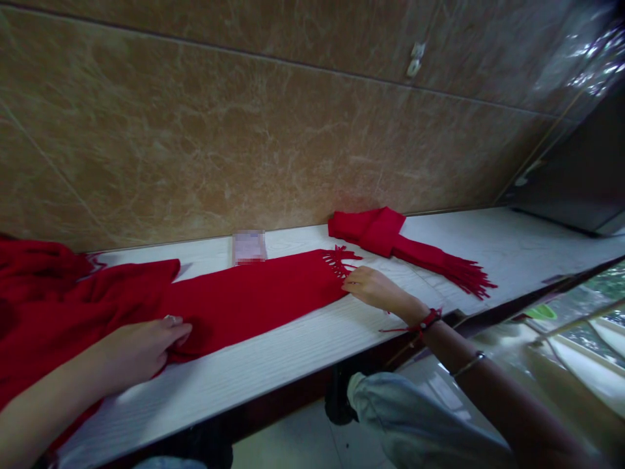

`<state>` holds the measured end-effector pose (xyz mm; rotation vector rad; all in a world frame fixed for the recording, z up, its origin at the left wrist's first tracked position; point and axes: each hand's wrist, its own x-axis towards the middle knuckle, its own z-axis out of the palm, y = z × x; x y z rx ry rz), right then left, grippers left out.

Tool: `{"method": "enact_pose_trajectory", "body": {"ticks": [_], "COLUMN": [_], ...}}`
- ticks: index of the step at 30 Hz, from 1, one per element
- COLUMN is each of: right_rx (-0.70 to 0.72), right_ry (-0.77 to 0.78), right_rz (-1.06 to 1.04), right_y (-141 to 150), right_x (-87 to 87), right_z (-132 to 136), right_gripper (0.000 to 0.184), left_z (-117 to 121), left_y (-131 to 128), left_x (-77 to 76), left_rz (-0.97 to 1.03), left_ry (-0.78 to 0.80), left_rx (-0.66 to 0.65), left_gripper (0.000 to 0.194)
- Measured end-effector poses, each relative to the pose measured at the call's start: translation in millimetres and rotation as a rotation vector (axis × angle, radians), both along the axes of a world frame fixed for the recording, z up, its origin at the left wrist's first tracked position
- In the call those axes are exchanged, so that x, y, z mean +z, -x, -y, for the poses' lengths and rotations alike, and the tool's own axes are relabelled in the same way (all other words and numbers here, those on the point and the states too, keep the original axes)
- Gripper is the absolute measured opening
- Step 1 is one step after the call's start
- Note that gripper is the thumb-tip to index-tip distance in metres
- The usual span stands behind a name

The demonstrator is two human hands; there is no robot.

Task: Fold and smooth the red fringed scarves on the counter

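A red scarf (258, 296) with a fringe is stretched along the white wood-grain surface (273, 355). My right hand (374, 286) pinches its fringed end near the front corner. At the scarf's other end my left hand (141, 352), with a ring on one finger, is closed on the red cloth; its fingertips are partly hidden. Beneath and beyond that hand, bunched red fabric (58, 286) lies in a loose heap at the far left. A second red scarf (371, 228), folded over itself with its fringe pointing right, rests near the wall.
A pale flat packet (249, 246) lies against the brown marbled wall (219, 143). At the far right stands a dark appliance-like box (576, 163). The surface's front edge runs diagonally above my legs (415, 417). A small green thing (541, 312) shows lower right.
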<state>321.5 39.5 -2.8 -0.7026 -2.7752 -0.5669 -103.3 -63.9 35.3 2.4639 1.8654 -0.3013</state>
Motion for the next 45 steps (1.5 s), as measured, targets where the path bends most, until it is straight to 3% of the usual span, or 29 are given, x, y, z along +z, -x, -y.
{"method": "enact_pose_trajectory", "body": {"ticks": [3, 6, 11, 14, 19, 23, 26, 31, 34, 38, 42, 45], "right_rx": [-0.019, -0.01, -0.024, -0.07, -0.04, -0.18, -0.328, -0.265, -0.333, -0.491, -0.491, -0.492], "right_ry": [-0.09, -0.136, -0.054, 0.052, 0.386, 0.437, 0.401, 0.482, 0.476, 0.373, 0.287, 0.254], "right_rz": [-0.017, -0.015, 0.027, 0.011, -0.091, -0.288, -0.362, -0.153, -0.088, -0.092, -0.098, -0.125], "right_y": [-2, -2, -1, 0, 1, 22, 54, 93, 81, 38, 2, -7], "right_x": [-1.9, -2.0, -4.4, -1.2, 29.7, 50.7, 39.4, 0.3, -10.0, -15.6, -19.2, -9.2], "right_z": [-5, -6, -3, 0, 0, -17, -34, -55, -65, -73, -67, -57], "right_gripper": [0.019, 0.021, 0.019, 0.02, 0.031, 0.027, 0.033, 0.05, 0.05, 0.049, 0.046, 0.039], "left_z": [-2, -3, 1, 5, -7, -39, -63, -86, -89, -85, -77, -71], "left_y": [-4, -8, -6, -5, -24, -70, -109, -139, -137, -125, -110, -102], "left_x": [4.4, 5.4, -4.7, 0.8, 16.8, 10.2, -3.3, -22.4, -30.8, -38.5, -40.7, -35.8], "left_rz": [-0.109, -0.151, -0.122, -0.062, 0.086, 0.186, 0.228, 0.239, 0.222, 0.231, 0.252, 0.258], "left_ry": [0.15, 0.141, 0.111, 0.124, 0.07, -0.116, -0.192, -0.156, -0.096, -0.089, -0.105, -0.1], "left_rx": [-0.008, 0.035, 0.056, 0.101, -0.025, -0.175, -0.234, -0.229, -0.228, -0.25, -0.289, -0.304], "left_gripper": [0.051, 0.055, 0.055, 0.055, 0.043, 0.042, 0.045, 0.061, 0.061, 0.061, 0.06, 0.059]}}
